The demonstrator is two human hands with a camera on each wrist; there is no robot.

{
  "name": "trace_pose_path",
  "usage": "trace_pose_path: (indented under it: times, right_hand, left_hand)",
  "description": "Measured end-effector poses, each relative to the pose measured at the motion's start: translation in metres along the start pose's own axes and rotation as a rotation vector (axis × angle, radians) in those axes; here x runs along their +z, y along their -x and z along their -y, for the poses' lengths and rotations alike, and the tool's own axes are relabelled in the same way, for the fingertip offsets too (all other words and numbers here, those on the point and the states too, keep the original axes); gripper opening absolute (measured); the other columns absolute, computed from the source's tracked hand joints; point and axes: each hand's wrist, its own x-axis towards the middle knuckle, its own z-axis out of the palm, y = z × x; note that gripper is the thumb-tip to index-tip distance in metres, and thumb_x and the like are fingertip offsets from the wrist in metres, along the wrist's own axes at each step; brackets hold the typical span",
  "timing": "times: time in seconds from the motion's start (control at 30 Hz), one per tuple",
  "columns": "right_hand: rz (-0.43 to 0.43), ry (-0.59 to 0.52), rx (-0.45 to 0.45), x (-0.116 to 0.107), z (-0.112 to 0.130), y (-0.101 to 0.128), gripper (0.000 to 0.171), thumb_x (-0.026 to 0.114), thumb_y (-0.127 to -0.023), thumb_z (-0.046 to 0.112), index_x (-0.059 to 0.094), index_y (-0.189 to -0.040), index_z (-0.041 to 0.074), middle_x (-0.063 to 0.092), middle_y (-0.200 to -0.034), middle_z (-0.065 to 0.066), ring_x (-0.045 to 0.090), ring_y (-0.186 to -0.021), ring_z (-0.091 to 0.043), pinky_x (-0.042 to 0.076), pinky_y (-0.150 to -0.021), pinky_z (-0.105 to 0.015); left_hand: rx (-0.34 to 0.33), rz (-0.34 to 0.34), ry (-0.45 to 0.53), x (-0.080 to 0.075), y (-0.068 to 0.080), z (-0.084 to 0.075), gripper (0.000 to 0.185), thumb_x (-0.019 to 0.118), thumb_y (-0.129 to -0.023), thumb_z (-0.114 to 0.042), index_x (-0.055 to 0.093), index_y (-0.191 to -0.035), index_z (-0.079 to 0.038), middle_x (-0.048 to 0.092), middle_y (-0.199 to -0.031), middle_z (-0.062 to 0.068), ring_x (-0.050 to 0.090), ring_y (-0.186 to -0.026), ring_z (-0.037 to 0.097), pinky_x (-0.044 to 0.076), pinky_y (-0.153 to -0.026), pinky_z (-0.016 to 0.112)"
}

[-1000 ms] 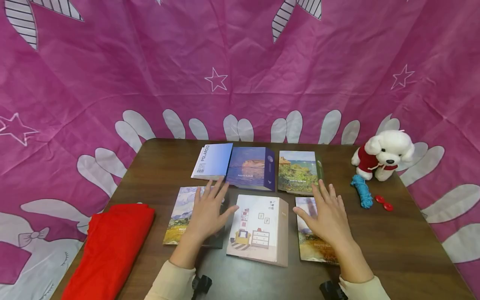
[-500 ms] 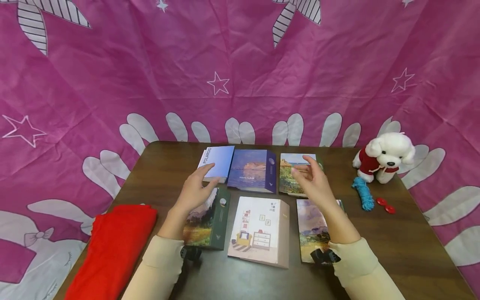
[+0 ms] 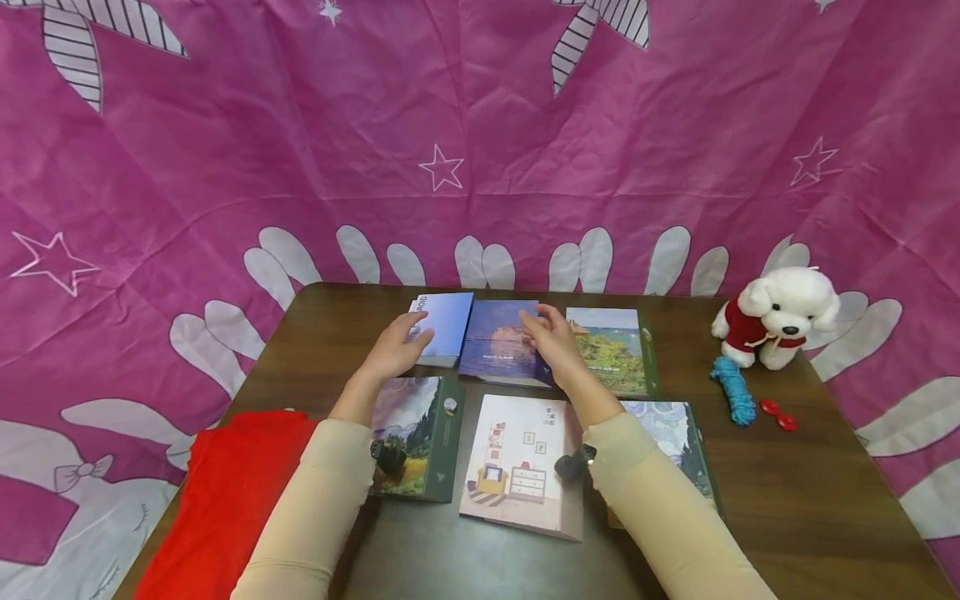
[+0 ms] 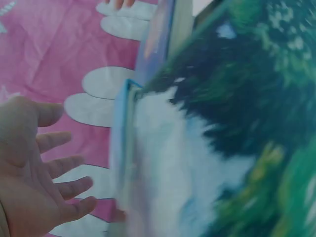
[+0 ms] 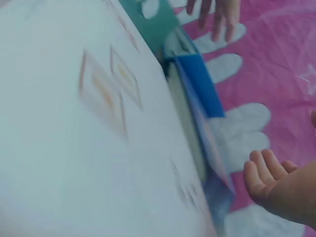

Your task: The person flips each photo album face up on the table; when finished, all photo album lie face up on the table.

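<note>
Six photo albums lie in two rows on the dark wooden table. My left hand reaches to the back row, its relaxed fingers touching the near left corner of the light blue Polaroid album. In the left wrist view that left hand shows spread fingers beside an album edge. My right hand hovers with loose fingers over the right side of the dark blue album. The right hand holds nothing in its wrist view. A green landscape album lies to its right.
The front row holds a green-spined album, a white album with a room picture and another album partly under my right forearm. A plush dog, blue rope and red pieces sit right. Red cloth lies left.
Both hands left the front-row albums and reached to the back row. The right hand swung left from the green landscape album to the dark blue one.
</note>
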Motion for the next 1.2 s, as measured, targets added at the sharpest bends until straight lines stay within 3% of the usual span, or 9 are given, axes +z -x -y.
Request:
trace_pose_path:
  times: [0.13,0.27,0.47,0.67,0.83,1.0,1.2]
  right_hand:
    - [0.078,-0.016,-0.022,0.029,-0.012,-0.014,0.063,0.058,-0.104,0.027,0.031,-0.156,0.004,0.044,-0.153,-0.018,0.047,-0.136,-0.036,0.041,-0.110,-0.051]
    - [0.201,-0.094,-0.019,0.055,-0.021,-0.020,0.064,0.056,-0.105,0.015,0.024,-0.158,0.000,0.033,-0.160,-0.021,0.035,-0.146,-0.035,0.033,-0.117,-0.048]
    - [0.323,-0.280,0.075,0.080,-0.029,-0.024,0.064,0.051,-0.106,0.010,0.018,-0.159,-0.002,0.021,-0.165,-0.021,0.024,-0.151,-0.032,0.024,-0.122,-0.040]
    - [0.336,-0.259,0.078,0.086,-0.031,-0.023,0.064,0.052,-0.105,0.010,0.020,-0.159,-0.002,0.018,-0.166,-0.022,0.021,-0.152,-0.033,0.025,-0.122,-0.042]
    - [0.273,-0.177,0.010,0.091,-0.025,-0.018,0.064,0.058,-0.103,0.013,0.028,-0.158,0.002,0.027,-0.163,-0.021,0.028,-0.150,-0.034,0.031,-0.118,-0.048]
    - [0.115,-0.262,-0.030,0.095,-0.020,-0.015,0.052,0.061,-0.101,0.008,0.046,-0.150,0.005,0.043,-0.155,-0.015,0.046,-0.138,-0.035,0.044,-0.107,-0.053]
    - [-0.039,-0.397,-0.007,0.098,-0.019,-0.019,0.048,0.062,-0.099,0.003,0.050,-0.145,-0.002,0.056,-0.142,-0.016,0.061,-0.108,-0.019,0.054,-0.092,-0.031]
  left_hand:
    - [-0.071,0.002,0.111,0.014,-0.008,0.011,0.057,0.052,-0.106,-0.029,0.039,-0.154,-0.001,0.024,-0.164,0.021,0.025,-0.150,0.039,0.020,-0.122,0.053]
    - [-0.127,-0.009,0.182,0.022,-0.011,0.015,0.058,0.053,-0.105,-0.029,0.038,-0.154,-0.002,0.018,-0.165,0.022,0.015,-0.153,0.039,0.014,-0.123,0.052]
    - [-0.164,-0.022,0.145,0.021,-0.010,0.020,0.058,0.052,-0.105,-0.035,0.041,-0.154,-0.006,0.017,-0.167,0.019,0.015,-0.153,0.040,0.015,-0.122,0.056]
    - [-0.165,0.013,0.107,0.022,-0.006,0.027,0.060,0.055,-0.103,-0.039,0.044,-0.154,-0.009,0.017,-0.168,0.012,0.012,-0.154,0.037,0.014,-0.122,0.056]
    - [-0.112,0.048,0.074,0.024,-0.003,0.026,0.066,0.059,-0.100,-0.045,0.043,-0.155,-0.012,0.013,-0.169,0.011,0.004,-0.155,0.035,0.010,-0.122,0.059]
    - [-0.096,0.042,0.214,0.027,0.002,0.014,0.072,0.059,-0.097,-0.056,0.039,-0.157,-0.021,0.015,-0.169,0.002,0.012,-0.155,0.029,0.016,-0.122,0.055]
    - [-0.071,0.006,0.359,0.030,0.008,0.003,0.071,0.056,-0.098,-0.058,0.041,-0.156,-0.021,0.030,-0.165,0.005,0.028,-0.151,0.032,0.029,-0.118,0.054]
